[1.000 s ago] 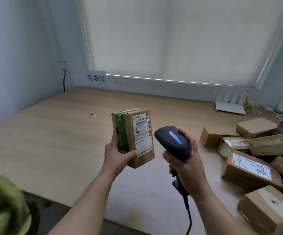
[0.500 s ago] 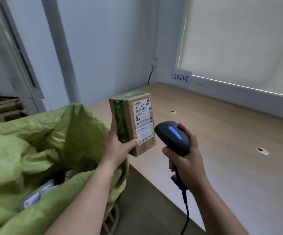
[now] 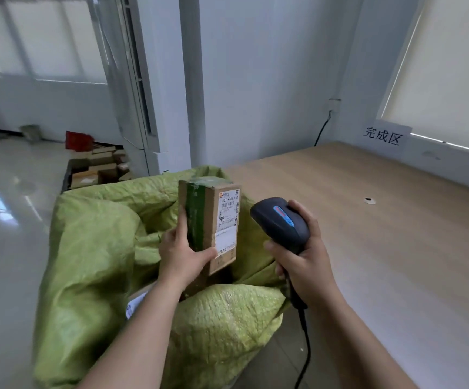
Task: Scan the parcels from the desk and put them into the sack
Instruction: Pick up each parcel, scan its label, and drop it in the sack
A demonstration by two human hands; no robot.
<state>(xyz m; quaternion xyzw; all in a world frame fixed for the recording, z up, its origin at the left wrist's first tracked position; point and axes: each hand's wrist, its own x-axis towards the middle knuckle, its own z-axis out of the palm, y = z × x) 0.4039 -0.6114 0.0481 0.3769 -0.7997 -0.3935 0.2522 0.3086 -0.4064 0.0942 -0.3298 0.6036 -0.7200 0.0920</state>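
With your left hand (image 3: 184, 255) gripping the labelled cardboard parcel (image 3: 210, 223) upright over the green sack (image 3: 93, 248) at 9 o'clock of the bench (image 3: 382, 220), lower it into the open mouth before letting go, your right hand (image 3: 302, 258) clasping the barcode scanner (image 3: 281, 221) clear.

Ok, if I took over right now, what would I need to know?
Left hand: holds the parcel upright over the open green sack, label facing you.
Right hand: grips the scanner, which is beside the parcel; its cable hangs down.
Done: at least one package seems to lie in the sack already. Whether this parcel has been scanned cannot be told.
Left: scan it if needed, drop it in the sack, then turn back to the desk for more; none show on it in this view.
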